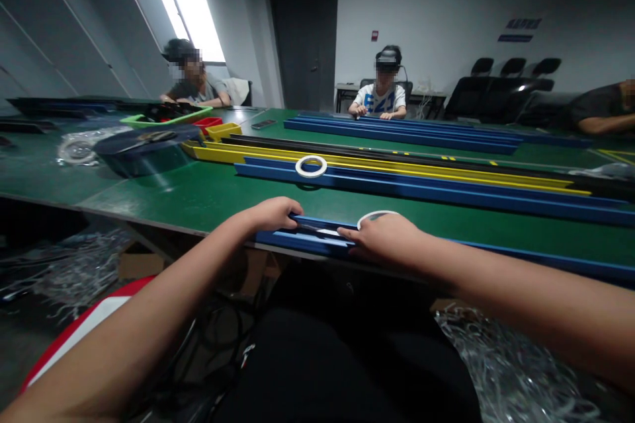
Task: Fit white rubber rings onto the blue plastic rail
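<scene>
A long blue channel strip [516, 253] lies along the table's near edge, running off to the right. At its left end, my left hand [275, 214] is closed, with thumb and fingers over the strip's far wall. My right hand [389, 236] is closed around a white tape roll [374, 215], partly hidden behind the fingers, with its index finger pointing down into the channel. Between the hands, a narrow white piece of tape [325, 232] shows inside the channel. Another white tape roll [311, 166] leans on a second blue strip [421, 188] farther back.
Yellow strips [397, 168] and black strips lie behind, with more blue strips [397, 135] beyond. A large dark roll [143, 155], a yellow bin [223, 132] and a green tray [203, 114] stand left. Co-workers sit around the table. Tangled clear strips [516, 363] cover the floor.
</scene>
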`<act>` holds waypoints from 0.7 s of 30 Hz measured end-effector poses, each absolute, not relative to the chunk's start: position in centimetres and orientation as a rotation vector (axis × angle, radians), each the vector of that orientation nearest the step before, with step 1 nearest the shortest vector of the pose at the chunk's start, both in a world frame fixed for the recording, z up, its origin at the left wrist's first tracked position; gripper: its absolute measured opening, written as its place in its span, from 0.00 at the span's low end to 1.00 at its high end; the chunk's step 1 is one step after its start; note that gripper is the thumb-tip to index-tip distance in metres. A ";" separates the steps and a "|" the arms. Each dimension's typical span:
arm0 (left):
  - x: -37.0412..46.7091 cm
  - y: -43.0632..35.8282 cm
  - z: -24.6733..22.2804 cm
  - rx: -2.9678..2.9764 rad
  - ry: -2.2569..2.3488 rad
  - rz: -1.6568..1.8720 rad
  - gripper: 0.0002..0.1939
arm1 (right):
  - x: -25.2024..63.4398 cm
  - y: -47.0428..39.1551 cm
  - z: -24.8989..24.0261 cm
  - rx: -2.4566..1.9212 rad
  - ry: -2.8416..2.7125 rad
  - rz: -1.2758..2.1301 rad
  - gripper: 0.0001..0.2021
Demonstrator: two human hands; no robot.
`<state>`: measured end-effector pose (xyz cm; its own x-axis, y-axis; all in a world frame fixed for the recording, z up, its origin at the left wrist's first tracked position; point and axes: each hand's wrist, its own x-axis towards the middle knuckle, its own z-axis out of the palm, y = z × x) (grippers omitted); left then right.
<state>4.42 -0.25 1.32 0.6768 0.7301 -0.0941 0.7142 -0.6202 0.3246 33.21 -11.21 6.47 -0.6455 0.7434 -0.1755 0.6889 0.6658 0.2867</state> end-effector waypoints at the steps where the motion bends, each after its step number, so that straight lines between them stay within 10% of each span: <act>1: 4.3 -0.2 1.2 2.549 1.153 0.071 0.11 | 33.8 -11.3 6.9 1.119 2.614 0.295 0.26; 21: 4.6 -0.5 1.2 2.532 1.244 0.110 0.13 | 34.3 -11.4 4.9 1.191 2.415 0.310 0.28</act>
